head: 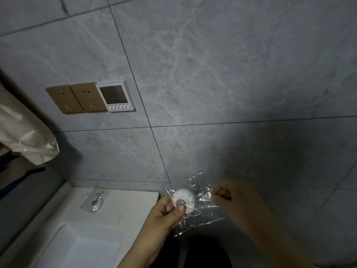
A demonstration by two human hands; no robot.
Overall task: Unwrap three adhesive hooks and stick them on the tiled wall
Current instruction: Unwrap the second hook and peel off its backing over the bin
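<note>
Left hand (168, 211) pinches a round white adhesive hook (183, 200) at its metal centre, thumb on the front face, fingers curled behind. The hook disc faces the camera; small dark tick marks ring its rim. It is held in the air in front of the grey tiled wall (212, 74), just beyond the right end of the white counter (135, 206).

Right hand (231, 198) is clenched on the edge of a clear plastic wrapper (202, 192), thumb and forefinger nipping the film. The wrapper is crumpled and stretches from the right hand to the hook, part of it hanging below the disc. Whether the disc is fully out of the film cannot be told.

A second hook, still wrapped (95, 200), lies flat on the counter near its back edge, close to the wall and left of the held hook, well apart from it. A sink basin (81, 246) is sunk into the counter toward the front.

On the wall, upper left: two gold-brown sockets (77, 98) side by side, touching a white control panel (116, 95) with a screen and a row of buttons.
</note>
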